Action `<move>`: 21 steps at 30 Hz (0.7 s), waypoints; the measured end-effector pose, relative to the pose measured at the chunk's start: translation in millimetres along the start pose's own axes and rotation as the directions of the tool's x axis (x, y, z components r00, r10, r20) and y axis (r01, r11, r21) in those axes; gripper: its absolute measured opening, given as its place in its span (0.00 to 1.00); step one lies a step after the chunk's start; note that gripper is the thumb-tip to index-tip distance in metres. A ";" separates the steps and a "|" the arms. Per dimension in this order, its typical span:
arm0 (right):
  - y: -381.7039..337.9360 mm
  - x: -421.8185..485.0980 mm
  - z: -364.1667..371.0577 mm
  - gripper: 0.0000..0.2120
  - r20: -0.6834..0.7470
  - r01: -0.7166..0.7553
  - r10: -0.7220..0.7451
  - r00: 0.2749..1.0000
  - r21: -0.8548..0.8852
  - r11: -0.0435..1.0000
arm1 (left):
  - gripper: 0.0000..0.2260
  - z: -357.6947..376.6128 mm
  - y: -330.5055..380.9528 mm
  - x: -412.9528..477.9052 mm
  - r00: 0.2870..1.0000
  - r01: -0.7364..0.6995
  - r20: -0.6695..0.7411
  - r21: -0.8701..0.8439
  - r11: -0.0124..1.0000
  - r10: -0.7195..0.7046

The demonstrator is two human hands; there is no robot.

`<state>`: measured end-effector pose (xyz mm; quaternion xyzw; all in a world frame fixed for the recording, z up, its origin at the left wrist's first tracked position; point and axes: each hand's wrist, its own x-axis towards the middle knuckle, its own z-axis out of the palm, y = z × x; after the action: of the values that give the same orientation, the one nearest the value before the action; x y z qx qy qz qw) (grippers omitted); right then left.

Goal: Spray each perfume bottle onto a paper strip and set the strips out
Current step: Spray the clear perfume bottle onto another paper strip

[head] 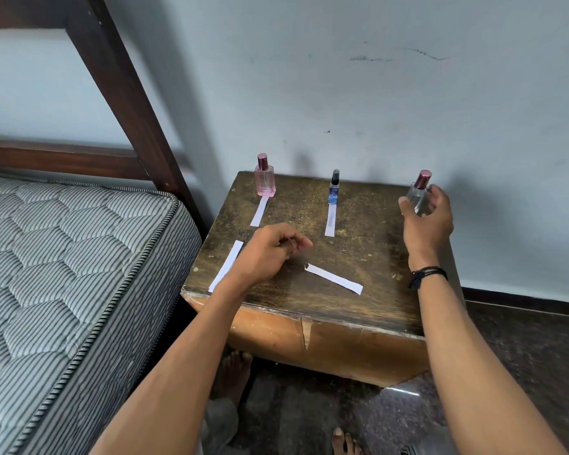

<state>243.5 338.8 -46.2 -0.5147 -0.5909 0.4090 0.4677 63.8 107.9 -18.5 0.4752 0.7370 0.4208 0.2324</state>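
Both forearms reach over the surface (368,231). The left hand (270,252) hovers mid-surface with fingers curled; whether it holds anything cannot be told. The right hand (427,213) wraps the clear bottle (416,195) at the far right corner. The bottle stands upright, cap up, long axis vertical. Judgement: bottle 3 of 3 is in hand. Next, lift it and spray the loose strip (334,279), which lies diagonally.

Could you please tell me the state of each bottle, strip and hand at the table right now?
pink bottle: upright, capped, untouched.
blue bottle: upright, capped, untouched.
clear bottle: capped, gripped by right hand.
strip before pink bottle: lying flat.
strip before blue bottle: lying flat.
left-edge strip: flat, partly hidden by forearm.
front strip: flat, loose.
left hand: fingers curled, nothing visible in it.
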 end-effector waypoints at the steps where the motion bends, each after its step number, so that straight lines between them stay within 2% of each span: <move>1: 0.0 0.6 0.9 0.26 -0.005 0.002 -0.002 1.000 -0.002 1.000 | 0.19 0.3 -0.5 0.1 1.000 0.001 -0.018 -0.030 1.000 -0.002; 4: 0.6 1.2 3.4 0.21 -0.019 0.009 -0.009 1.000 -0.010 1.000 | 0.20 -0.3 -1.1 0.0 0.998 0.015 -0.053 -0.054 0.998 -0.018; 7: 0.3 0.4 3.4 0.19 -0.025 0.004 -0.004 1.000 -0.007 1.000 | 0.17 -0.3 0.1 0.0 0.995 0.042 -0.094 -0.049 0.998 -0.046; 11: -0.2 -3.7 2.9 0.19 -0.012 0.023 -0.023 1.000 0.009 1.000 | 0.15 -1.0 1.4 -0.8 0.989 0.071 -0.124 -0.043 0.997 -0.076; 16: 0.0 -6.5 2.5 0.20 0.000 0.056 -0.056 0.998 0.019 0.998 | 0.13 -1.7 3.2 -2.5 0.993 0.058 -0.102 0.041 0.997 -0.053; 21: -1.1 -12.1 1.6 0.21 0.046 0.057 -0.060 0.997 0.073 0.996 | 0.11 -0.5 5.2 -2.2 0.994 0.059 -0.099 0.044 0.997 -0.055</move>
<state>242.1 326.6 -47.1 -0.4700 -0.6018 0.4283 0.4832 67.0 106.8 -14.0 0.4380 0.7704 0.4194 0.1969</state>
